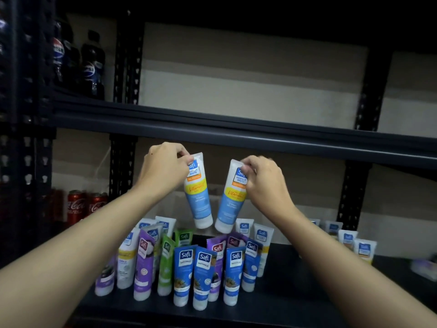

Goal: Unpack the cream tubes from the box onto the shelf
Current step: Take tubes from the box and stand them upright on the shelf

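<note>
A dark metal shelf (295, 292) is filling the lower half of the frame, carrying a cluster of standing cream tubes (189, 268) at lower centre. Above them, mid-frame, the left hand (163, 169) is pinching the crimped top of a blue-and-white tube (199, 200), and the right hand (264, 183) is pinching a second tube (230, 204) likewise. Both are hanging cap-down, caps tilting toward each other. Cola cans (78, 204) are standing at the left.

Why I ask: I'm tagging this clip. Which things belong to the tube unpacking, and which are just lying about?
Job in hand: left hand pinching the left tube; right hand pinching the right tube; standing tubes; shelf.
Lying about: Pepsi bottles; Coca-Cola cans.
</note>
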Tool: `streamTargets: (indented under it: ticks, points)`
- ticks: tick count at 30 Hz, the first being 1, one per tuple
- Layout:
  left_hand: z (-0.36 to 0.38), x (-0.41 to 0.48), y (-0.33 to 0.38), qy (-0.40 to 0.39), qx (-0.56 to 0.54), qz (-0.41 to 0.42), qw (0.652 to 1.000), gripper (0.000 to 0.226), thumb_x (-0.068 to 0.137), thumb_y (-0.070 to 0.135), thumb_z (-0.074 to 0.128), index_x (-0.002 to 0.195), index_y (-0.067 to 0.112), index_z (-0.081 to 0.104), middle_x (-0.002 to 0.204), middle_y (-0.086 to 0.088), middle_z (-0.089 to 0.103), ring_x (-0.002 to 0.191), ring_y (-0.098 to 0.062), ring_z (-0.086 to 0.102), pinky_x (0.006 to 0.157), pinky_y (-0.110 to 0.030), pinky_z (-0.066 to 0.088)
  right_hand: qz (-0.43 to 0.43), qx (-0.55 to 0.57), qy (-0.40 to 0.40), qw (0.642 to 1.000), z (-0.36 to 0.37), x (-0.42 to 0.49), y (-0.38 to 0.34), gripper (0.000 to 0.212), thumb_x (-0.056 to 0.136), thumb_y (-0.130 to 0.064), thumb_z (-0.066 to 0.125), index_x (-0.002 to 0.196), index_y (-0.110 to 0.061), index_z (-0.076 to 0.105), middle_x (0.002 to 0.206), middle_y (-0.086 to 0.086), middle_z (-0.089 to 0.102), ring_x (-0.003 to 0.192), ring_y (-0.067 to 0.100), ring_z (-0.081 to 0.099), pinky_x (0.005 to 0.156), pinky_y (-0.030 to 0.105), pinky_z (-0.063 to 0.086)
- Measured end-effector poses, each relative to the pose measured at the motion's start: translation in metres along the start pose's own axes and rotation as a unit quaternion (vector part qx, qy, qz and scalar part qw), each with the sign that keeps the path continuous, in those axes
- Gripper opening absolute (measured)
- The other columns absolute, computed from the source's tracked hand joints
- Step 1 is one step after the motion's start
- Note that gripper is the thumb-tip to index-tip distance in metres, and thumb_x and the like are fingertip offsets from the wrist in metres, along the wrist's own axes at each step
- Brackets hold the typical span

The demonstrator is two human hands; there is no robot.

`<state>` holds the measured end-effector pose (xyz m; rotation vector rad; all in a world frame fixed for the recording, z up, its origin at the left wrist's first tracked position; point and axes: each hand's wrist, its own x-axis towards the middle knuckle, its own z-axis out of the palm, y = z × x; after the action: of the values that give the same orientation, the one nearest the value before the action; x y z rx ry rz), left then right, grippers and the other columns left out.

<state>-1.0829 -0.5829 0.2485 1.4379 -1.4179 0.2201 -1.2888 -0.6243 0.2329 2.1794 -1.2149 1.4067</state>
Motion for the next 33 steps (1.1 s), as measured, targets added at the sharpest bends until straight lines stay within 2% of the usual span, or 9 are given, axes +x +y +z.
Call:
streamTargets:
  ticks: [6, 9, 14, 17, 22, 25, 29, 31, 33]
  points:
    - [0.021, -0.028, 0.046, -0.046, -0.023, 0.045, 0.998, 0.015, 0.088, 0.029, 0.061, 0.077, 0.024, 0.068, 0.085, -0.002, 0.069, 0.089, -0.019, 0.054, 0.071, -0.028, 0.039, 0.029, -0.025, -0.073, 0.997, -0.059, -0.039, 0.036, 0.014, 0.094, -0.021, 0.054, 0.096, -0.022, 0.068, 0.091, -0.003, 0.065, 0.091, 0.016, 0.055, 0.073, 0.029, 0.036]
    - [0.053, -0.042, 0.076, -0.077, -0.040, 0.090, 0.992, 0.015, 0.088, 0.028, 0.062, 0.080, 0.019, 0.071, 0.087, -0.003, 0.071, 0.090, -0.024, 0.060, 0.077, -0.033, 0.048, 0.064, -0.044, -0.094, 0.993, -0.089, -0.058, 0.064, 0.015, 0.095, -0.021, 0.054, 0.097, -0.021, 0.069, 0.093, -0.004, 0.066, 0.093, 0.016, 0.056, 0.077, 0.030, 0.040]
    - [0.123, -0.066, 0.129, -0.150, -0.054, 0.132, 0.978, 0.018, 0.090, 0.028, 0.060, 0.085, 0.016, 0.073, 0.091, -0.003, 0.071, 0.085, -0.023, 0.063, 0.077, -0.030, 0.049, 0.099, -0.087, -0.106, 0.986, -0.131, -0.086, 0.114, 0.015, 0.094, -0.022, 0.056, 0.095, -0.022, 0.070, 0.081, -0.012, 0.057, 0.091, 0.017, 0.054, 0.079, 0.033, 0.042]
    - [0.171, -0.078, 0.152, -0.201, -0.083, 0.126, 0.968, 0.019, 0.090, 0.028, 0.061, 0.079, 0.016, 0.070, 0.083, -0.004, 0.070, 0.071, -0.026, 0.065, 0.075, -0.036, 0.055, 0.130, -0.101, -0.117, 0.979, -0.149, -0.101, 0.149, 0.014, 0.093, -0.023, 0.057, 0.092, -0.025, 0.071, 0.085, -0.009, 0.064, 0.090, 0.017, 0.056, 0.080, 0.034, 0.045]
    - [0.253, -0.100, 0.183, -0.273, -0.120, 0.114, 0.948, 0.030, 0.091, 0.029, 0.059, 0.064, 0.017, 0.056, 0.073, -0.009, 0.063, 0.067, -0.032, 0.065, 0.069, -0.041, 0.057, 0.167, -0.113, -0.135, 0.970, -0.160, -0.127, 0.206, 0.013, 0.091, -0.024, 0.060, 0.090, -0.022, 0.072, 0.085, -0.009, 0.070, 0.085, 0.016, 0.059, 0.081, 0.030, 0.041]
    - [0.295, -0.114, 0.199, -0.305, -0.137, 0.107, 0.936, 0.023, 0.091, 0.028, 0.059, 0.078, 0.011, 0.068, 0.079, -0.013, 0.069, 0.067, -0.032, 0.067, 0.064, -0.040, 0.058, 0.173, -0.132, -0.148, 0.965, -0.157, -0.141, 0.233, 0.013, 0.091, -0.022, 0.060, 0.088, -0.018, 0.072, 0.086, -0.005, 0.070, 0.082, 0.018, 0.059, 0.080, 0.029, 0.035]
    - [0.340, -0.131, 0.216, -0.347, -0.141, 0.117, 0.920, 0.018, 0.094, 0.034, 0.055, 0.090, 0.021, 0.066, 0.079, -0.004, 0.068, 0.061, -0.020, 0.067, 0.059, -0.032, 0.057, 0.185, -0.144, -0.160, 0.959, -0.151, -0.157, 0.265, 0.014, 0.092, -0.022, 0.059, 0.082, -0.024, 0.069, 0.075, -0.013, 0.060, 0.080, 0.015, 0.056, 0.081, 0.027, 0.034]
    - [0.357, -0.137, 0.221, -0.358, -0.153, 0.117, 0.914, 0.017, 0.095, 0.035, 0.052, 0.090, 0.022, 0.063, 0.076, -0.003, 0.064, 0.056, -0.017, 0.064, 0.058, -0.034, 0.058, 0.194, -0.139, -0.162, 0.957, -0.148, -0.164, 0.277, 0.014, 0.092, -0.022, 0.059, 0.084, -0.024, 0.071, 0.076, -0.012, 0.062, 0.079, 0.014, 0.056, 0.077, 0.027, 0.037]
    - [0.371, -0.141, 0.226, -0.368, -0.157, 0.124, 0.908, 0.019, 0.095, 0.032, 0.052, 0.091, 0.018, 0.064, 0.079, -0.004, 0.062, 0.061, -0.016, 0.062, 0.065, -0.036, 0.058, 0.202, -0.132, -0.164, 0.957, -0.146, -0.169, 0.289, 0.014, 0.091, -0.023, 0.059, 0.085, -0.025, 0.072, 0.078, -0.010, 0.067, 0.079, 0.012, 0.057, 0.073, 0.032, 0.046]
